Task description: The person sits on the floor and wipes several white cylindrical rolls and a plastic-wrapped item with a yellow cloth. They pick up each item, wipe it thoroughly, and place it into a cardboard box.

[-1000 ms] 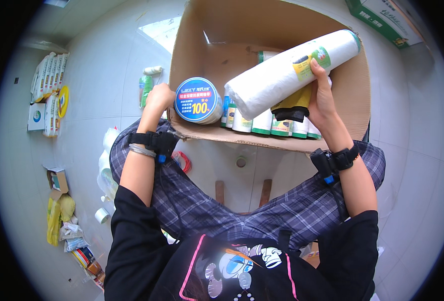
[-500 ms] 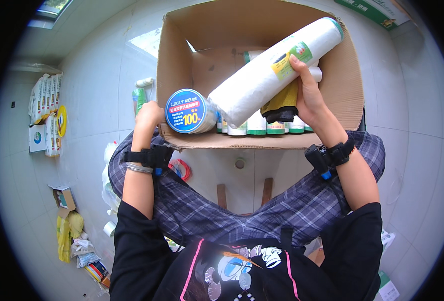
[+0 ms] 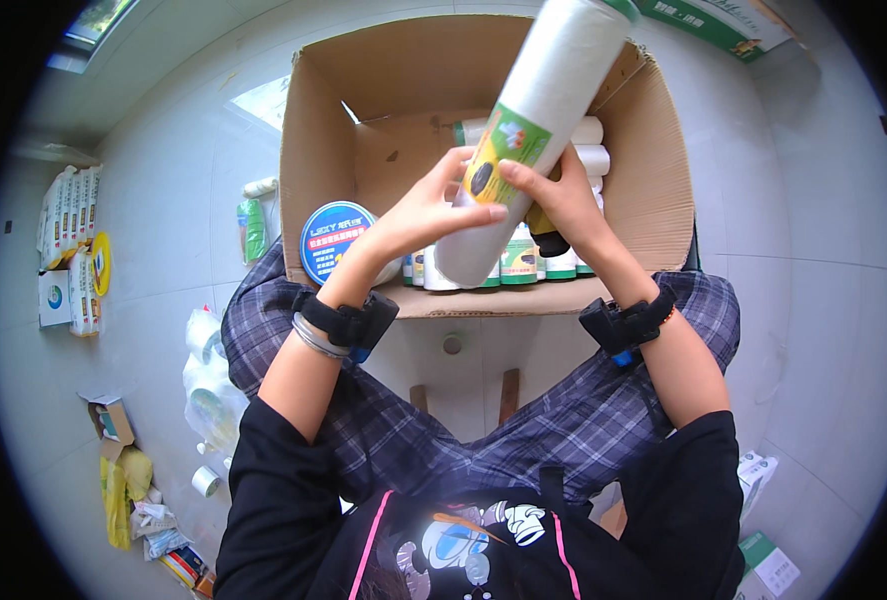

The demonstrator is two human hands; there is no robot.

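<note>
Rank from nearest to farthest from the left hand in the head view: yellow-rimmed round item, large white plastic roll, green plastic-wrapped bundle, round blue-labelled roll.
From the left hand:
1. Large white plastic roll, immediately to its right.
2. Round blue-labelled roll, left, at the brown cardboard box's near-left corner.
3. Green plastic-wrapped bundle, floor, left of box.
4. Yellow-rimmed round item, far left.

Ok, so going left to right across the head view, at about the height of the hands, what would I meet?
White packs, green pack, round blue label, left hand, big roll, right hand, carton's right wall.
</note>
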